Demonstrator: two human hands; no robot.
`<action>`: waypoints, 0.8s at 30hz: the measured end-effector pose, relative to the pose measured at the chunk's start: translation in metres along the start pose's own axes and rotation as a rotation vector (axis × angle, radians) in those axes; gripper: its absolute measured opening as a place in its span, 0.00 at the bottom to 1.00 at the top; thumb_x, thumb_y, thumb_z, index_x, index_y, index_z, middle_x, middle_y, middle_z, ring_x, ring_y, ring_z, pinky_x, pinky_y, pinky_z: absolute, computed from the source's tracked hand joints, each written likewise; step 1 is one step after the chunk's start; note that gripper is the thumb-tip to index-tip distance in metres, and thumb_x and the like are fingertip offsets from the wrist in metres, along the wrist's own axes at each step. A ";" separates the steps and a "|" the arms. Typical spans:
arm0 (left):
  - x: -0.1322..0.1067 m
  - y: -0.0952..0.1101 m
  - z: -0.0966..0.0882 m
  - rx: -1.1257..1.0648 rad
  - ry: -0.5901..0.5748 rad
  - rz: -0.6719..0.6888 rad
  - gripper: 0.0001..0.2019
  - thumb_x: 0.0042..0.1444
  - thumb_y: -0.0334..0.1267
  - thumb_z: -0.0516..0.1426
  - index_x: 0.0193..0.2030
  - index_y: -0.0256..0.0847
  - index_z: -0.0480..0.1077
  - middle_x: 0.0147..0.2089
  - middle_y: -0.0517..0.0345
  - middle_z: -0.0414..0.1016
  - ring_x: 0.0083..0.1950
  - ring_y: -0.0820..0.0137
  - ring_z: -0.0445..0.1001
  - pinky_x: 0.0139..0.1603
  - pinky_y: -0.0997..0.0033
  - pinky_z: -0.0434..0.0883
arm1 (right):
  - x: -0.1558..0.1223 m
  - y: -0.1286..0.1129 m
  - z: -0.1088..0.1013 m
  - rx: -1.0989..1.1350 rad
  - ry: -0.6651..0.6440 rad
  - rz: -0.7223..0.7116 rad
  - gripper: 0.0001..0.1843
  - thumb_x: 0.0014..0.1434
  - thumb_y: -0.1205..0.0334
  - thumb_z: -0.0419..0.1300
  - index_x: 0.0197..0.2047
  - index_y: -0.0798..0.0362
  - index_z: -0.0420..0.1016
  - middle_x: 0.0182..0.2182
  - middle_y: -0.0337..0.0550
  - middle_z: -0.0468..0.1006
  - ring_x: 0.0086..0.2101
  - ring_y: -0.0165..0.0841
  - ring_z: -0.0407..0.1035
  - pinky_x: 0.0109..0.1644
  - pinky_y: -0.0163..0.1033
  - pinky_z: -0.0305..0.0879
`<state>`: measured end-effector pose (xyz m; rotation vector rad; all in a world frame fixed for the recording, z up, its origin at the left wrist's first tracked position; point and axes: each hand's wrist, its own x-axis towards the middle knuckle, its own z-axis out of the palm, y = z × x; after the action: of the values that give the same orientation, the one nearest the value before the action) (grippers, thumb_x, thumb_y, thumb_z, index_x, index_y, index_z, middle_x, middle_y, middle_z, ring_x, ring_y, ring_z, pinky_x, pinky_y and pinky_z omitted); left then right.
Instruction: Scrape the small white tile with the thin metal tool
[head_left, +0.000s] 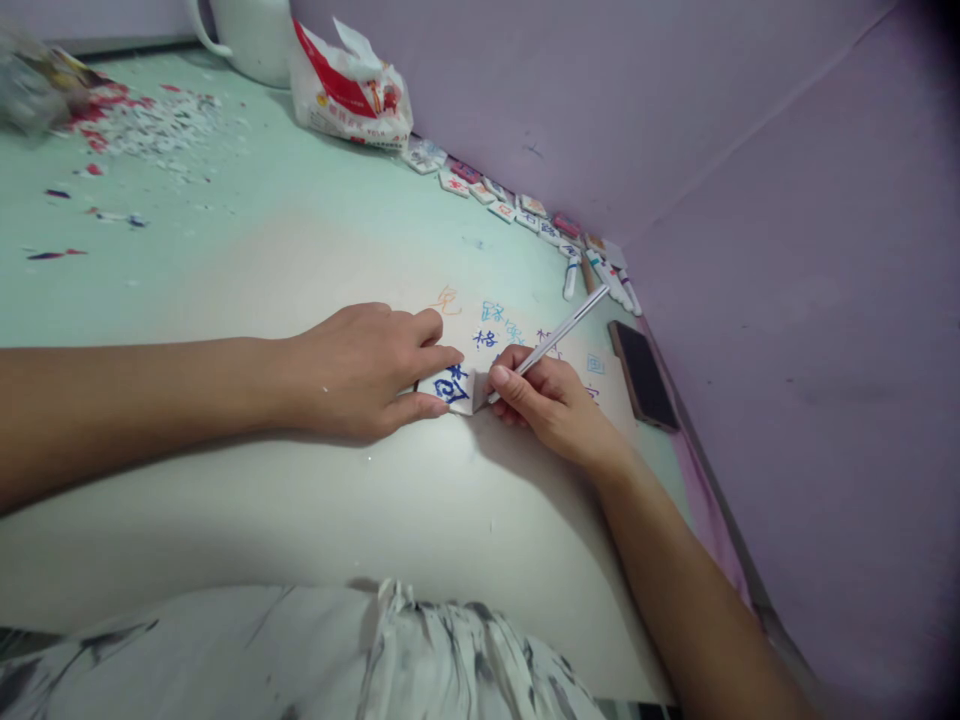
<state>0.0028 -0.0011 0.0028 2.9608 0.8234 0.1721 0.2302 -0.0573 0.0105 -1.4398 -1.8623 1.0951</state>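
Note:
A small white block [451, 386], which looks like an eraser, lies on the table with a dark blue character on its top face. My left hand [367, 370] steadies it, the thumb at its near edge and the fingers at its far edge. My right hand [544, 400] grips a slim silver pen-shaped craft knife [566, 328], tilted up to the right. Its lower tip is close to the block's right side; the blade itself is too small to make out. Handwritten characters [487, 340] in blue, orange and purple cover the tabletop just beyond the hands.
White and red shavings [157, 125] are heaped at the far left beside a plastic bag [37, 85]. A white mug [255, 40] and a red-white packet [352, 95] stand by the wall. Several marked blocks [502, 210], markers [607, 275] and a phone [643, 375] line the right edge.

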 end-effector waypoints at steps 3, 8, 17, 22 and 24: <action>0.000 0.001 0.000 0.008 -0.004 0.002 0.24 0.65 0.53 0.48 0.62 0.46 0.70 0.52 0.46 0.73 0.38 0.62 0.74 0.39 0.63 0.64 | 0.000 0.000 0.000 0.000 -0.003 0.006 0.28 0.63 0.35 0.56 0.27 0.53 0.68 0.24 0.36 0.69 0.23 0.26 0.62 0.30 0.36 0.57; 0.000 0.001 -0.001 0.033 -0.007 0.012 0.24 0.66 0.52 0.47 0.61 0.45 0.70 0.51 0.45 0.73 0.38 0.61 0.73 0.38 0.63 0.64 | 0.000 0.000 0.000 0.006 0.001 -0.001 0.28 0.63 0.36 0.56 0.27 0.53 0.68 0.25 0.37 0.69 0.24 0.26 0.62 0.30 0.36 0.57; 0.001 0.001 -0.001 0.051 -0.021 0.004 0.24 0.66 0.53 0.47 0.62 0.46 0.69 0.51 0.47 0.72 0.38 0.61 0.73 0.38 0.63 0.63 | 0.000 0.001 0.000 0.020 0.003 -0.006 0.29 0.63 0.35 0.57 0.27 0.53 0.68 0.24 0.36 0.68 0.23 0.25 0.62 0.29 0.35 0.57; 0.001 0.000 0.000 0.043 -0.018 0.006 0.24 0.66 0.53 0.47 0.61 0.46 0.69 0.51 0.47 0.72 0.39 0.61 0.73 0.38 0.63 0.62 | 0.000 0.000 0.000 0.023 0.007 -0.008 0.29 0.62 0.34 0.57 0.27 0.53 0.68 0.24 0.36 0.69 0.23 0.26 0.62 0.29 0.35 0.57; 0.001 0.000 0.000 0.046 -0.016 0.006 0.24 0.66 0.53 0.47 0.61 0.46 0.69 0.50 0.47 0.72 0.38 0.61 0.73 0.37 0.63 0.61 | 0.000 0.000 0.000 0.018 0.008 -0.006 0.29 0.62 0.34 0.57 0.27 0.53 0.68 0.24 0.36 0.69 0.23 0.26 0.62 0.29 0.36 0.57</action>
<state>0.0036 -0.0007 0.0029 3.0033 0.8280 0.1314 0.2300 -0.0573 0.0102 -1.4253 -1.8456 1.0990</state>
